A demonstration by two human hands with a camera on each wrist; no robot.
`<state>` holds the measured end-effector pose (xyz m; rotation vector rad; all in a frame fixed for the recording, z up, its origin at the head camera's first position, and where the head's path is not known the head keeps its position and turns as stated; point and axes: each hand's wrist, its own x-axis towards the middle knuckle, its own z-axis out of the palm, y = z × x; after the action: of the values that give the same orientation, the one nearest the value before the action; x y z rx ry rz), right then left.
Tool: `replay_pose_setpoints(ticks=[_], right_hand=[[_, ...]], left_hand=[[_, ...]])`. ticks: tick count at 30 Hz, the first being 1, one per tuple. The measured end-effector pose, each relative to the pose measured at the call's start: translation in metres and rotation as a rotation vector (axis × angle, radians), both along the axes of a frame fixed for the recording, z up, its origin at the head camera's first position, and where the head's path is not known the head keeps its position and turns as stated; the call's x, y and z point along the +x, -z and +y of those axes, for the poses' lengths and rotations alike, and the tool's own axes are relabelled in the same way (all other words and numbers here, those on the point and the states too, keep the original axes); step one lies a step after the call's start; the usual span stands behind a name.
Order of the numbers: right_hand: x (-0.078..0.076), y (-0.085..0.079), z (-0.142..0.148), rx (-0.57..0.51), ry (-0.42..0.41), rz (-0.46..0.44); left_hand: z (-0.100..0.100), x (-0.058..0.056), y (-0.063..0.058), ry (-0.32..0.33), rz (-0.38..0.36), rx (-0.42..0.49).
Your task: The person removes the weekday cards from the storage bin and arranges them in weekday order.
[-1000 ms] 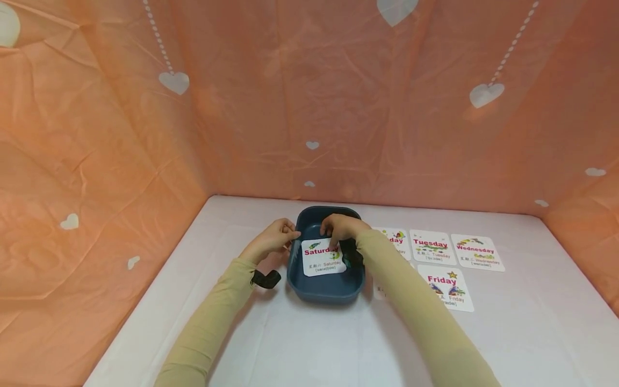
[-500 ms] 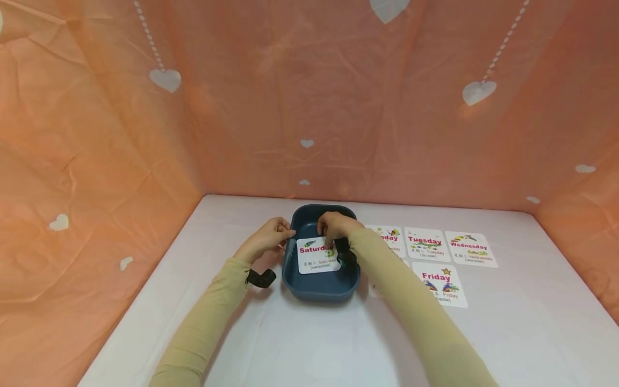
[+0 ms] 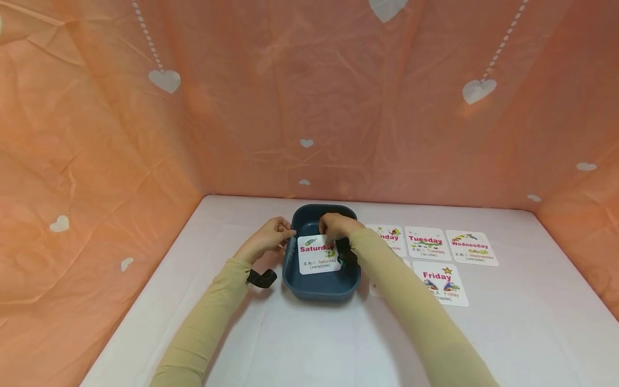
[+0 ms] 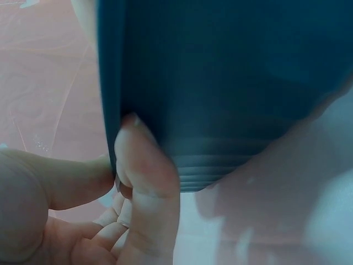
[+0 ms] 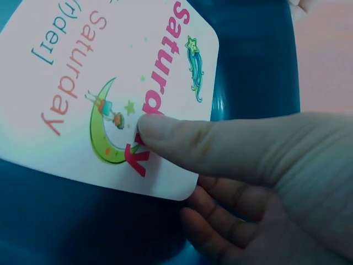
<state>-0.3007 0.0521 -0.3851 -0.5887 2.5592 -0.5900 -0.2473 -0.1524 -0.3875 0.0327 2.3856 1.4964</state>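
A white Saturday card with a green moon picture lies over the inside of a dark blue plastic bin. My right hand reaches into the bin and pinches the card at its upper right corner. In the right wrist view the thumb lies on the printed face of the Saturday card, and the other fingers curl behind its edge. My left hand grips the bin's left rim. Thumb and forefinger pinch the wall of the bin in the left wrist view.
Right of the bin, day cards lie face up in rows: a Tuesday card, a Wednesday card, a Friday card and others partly covered by the right sleeve. An orange cloth with hearts hangs behind the white table.
The head view has shifted slightly, so everything appears a little further left. Both hands keep their hold on the bin and the Saturday card, and the card has barely moved.
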Motion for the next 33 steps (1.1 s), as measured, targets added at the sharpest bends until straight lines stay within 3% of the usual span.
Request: replay_pose_setpoints(ticks=[11, 18, 26, 33], right_hand=[[0.003, -0.009, 0.013, -0.124, -0.051, 0.064], [0.004, -0.018, 0.028, -0.28, -0.063, 0.027], [0.003, -0.022, 0.042, -0.356, -0.1, 0.027], [0.002, -0.023, 0.044, -0.399, -0.061, 0.038]], left_hand=[[0.0, -0.001, 0.001, 0.003, 0.001, -0.001], [0.0, -0.001, 0.004, 0.003, -0.007, 0.007], [-0.002, 0.0, 0.002, 0.017, -0.001, 0.009], [-0.002, -0.002, 0.001, 0.015, -0.006, 0.0]])
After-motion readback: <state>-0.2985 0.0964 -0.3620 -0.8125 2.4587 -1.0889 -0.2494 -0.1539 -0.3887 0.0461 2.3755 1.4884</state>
